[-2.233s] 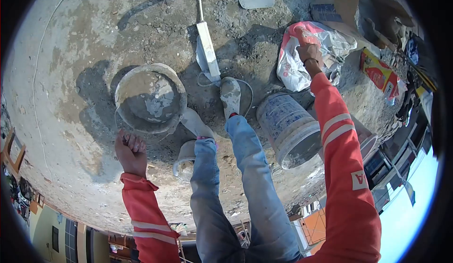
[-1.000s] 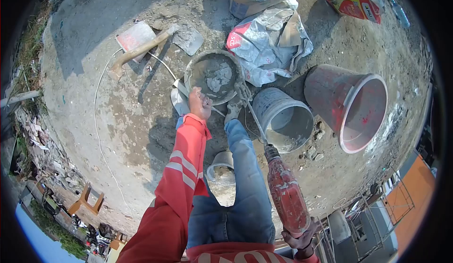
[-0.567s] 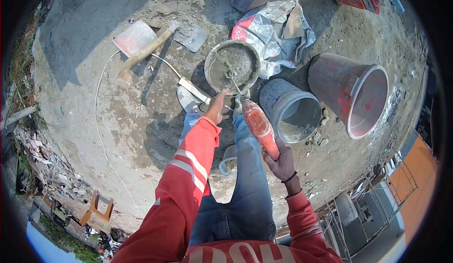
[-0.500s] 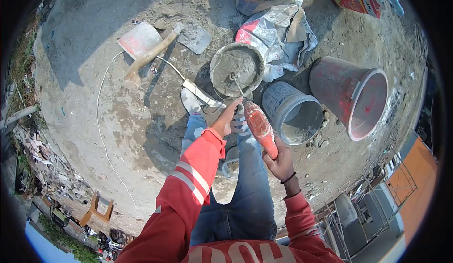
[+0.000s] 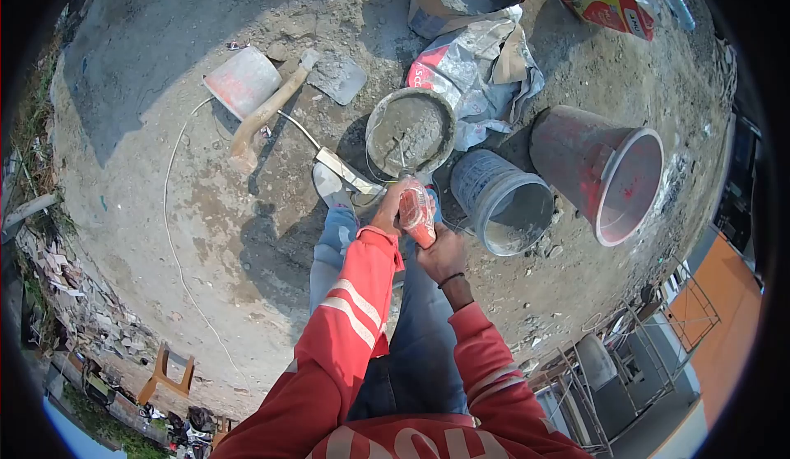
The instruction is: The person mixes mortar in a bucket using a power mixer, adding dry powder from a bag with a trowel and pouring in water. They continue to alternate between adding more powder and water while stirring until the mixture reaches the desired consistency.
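Note:
A red power tool stands between my hands, its thin metal rod reaching into a bucket of wet grey mix. My right hand is closed round the tool's rear handle. At the tool's front left side, my left hand is closed against the body, its fingers partly hidden behind it. The rod's lower end is hidden in the mix. A wire handle hangs at the bucket's left side.
Right of the bucket lie a tilted whitish bucket and a larger tub. Behind are crumpled sacks and an open bag. At left are an overturned pail, a wooden-handled tool and a cable.
The tool's rear end and my right hand have swung left and closer to my left hand. The tool is now more upright, and my left hand has come against its body.

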The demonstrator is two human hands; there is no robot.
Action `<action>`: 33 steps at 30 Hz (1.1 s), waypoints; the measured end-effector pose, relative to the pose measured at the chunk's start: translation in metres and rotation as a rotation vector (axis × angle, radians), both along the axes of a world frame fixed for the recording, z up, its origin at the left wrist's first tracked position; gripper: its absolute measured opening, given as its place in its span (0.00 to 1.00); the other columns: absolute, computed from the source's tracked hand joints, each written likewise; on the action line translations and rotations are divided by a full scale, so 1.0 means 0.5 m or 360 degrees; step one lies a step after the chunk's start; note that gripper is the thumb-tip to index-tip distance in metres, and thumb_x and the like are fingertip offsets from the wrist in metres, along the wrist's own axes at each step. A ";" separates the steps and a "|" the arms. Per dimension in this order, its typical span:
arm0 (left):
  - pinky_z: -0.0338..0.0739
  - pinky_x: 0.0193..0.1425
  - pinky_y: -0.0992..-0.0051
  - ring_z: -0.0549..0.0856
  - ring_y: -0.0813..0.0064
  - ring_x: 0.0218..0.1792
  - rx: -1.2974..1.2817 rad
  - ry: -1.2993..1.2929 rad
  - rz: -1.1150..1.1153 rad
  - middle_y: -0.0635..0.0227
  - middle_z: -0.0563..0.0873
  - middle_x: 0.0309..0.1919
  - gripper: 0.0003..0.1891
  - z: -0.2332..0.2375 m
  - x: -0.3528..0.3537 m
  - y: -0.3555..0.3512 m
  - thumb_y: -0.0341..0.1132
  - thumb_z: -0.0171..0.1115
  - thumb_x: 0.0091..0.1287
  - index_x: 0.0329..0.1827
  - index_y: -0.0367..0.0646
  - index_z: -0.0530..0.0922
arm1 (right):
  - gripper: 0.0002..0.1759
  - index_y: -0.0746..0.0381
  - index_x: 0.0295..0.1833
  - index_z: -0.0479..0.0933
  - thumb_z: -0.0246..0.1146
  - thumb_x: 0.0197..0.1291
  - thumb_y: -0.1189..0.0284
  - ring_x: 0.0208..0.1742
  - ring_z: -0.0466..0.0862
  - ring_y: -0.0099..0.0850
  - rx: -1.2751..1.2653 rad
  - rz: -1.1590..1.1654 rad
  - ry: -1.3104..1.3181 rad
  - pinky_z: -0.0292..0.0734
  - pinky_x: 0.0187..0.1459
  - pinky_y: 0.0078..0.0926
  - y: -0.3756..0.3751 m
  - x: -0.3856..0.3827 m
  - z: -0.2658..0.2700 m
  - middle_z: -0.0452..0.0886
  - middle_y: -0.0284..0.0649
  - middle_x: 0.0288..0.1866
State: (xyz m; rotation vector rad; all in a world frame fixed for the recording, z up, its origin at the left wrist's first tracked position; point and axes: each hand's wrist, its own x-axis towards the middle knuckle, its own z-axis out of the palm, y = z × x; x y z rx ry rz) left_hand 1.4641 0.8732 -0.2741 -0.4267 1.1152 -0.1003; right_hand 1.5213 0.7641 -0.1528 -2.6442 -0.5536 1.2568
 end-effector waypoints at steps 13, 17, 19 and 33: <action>0.84 0.45 0.55 0.86 0.52 0.39 0.0246 -0.0345 0.0392 0.54 0.84 0.37 0.16 -0.021 0.107 -0.077 0.48 0.57 0.74 0.43 0.42 0.78 | 0.18 0.64 0.44 0.80 0.68 0.52 0.62 0.40 0.87 0.59 -0.0006 0.0541 0.0061 0.83 0.45 0.55 -0.006 0.204 0.020 0.87 0.58 0.37; 0.84 0.45 0.54 0.85 0.52 0.40 0.0164 -0.0159 0.0467 0.54 0.83 0.39 0.16 0.007 0.157 -0.086 0.48 0.57 0.73 0.43 0.42 0.77 | 0.17 0.64 0.42 0.80 0.69 0.51 0.64 0.40 0.87 0.60 0.0096 0.0536 0.0106 0.83 0.45 0.53 -0.049 0.246 -0.010 0.86 0.60 0.37; 0.84 0.45 0.53 0.85 0.52 0.40 0.0192 -0.0153 0.0445 0.54 0.83 0.39 0.16 -0.001 0.169 -0.102 0.48 0.57 0.73 0.43 0.42 0.77 | 0.17 0.64 0.41 0.80 0.69 0.50 0.64 0.40 0.86 0.60 0.0182 0.0507 0.0122 0.83 0.45 0.53 -0.064 0.262 -0.010 0.86 0.60 0.37; 0.85 0.44 0.58 0.84 0.59 0.36 -0.0013 0.0078 0.0335 0.55 0.82 0.36 0.16 -0.008 0.190 -0.138 0.46 0.61 0.73 0.47 0.42 0.76 | 0.17 0.64 0.40 0.78 0.71 0.46 0.67 0.39 0.87 0.60 0.0194 0.0223 0.0119 0.83 0.43 0.52 -0.129 0.242 -0.026 0.85 0.59 0.33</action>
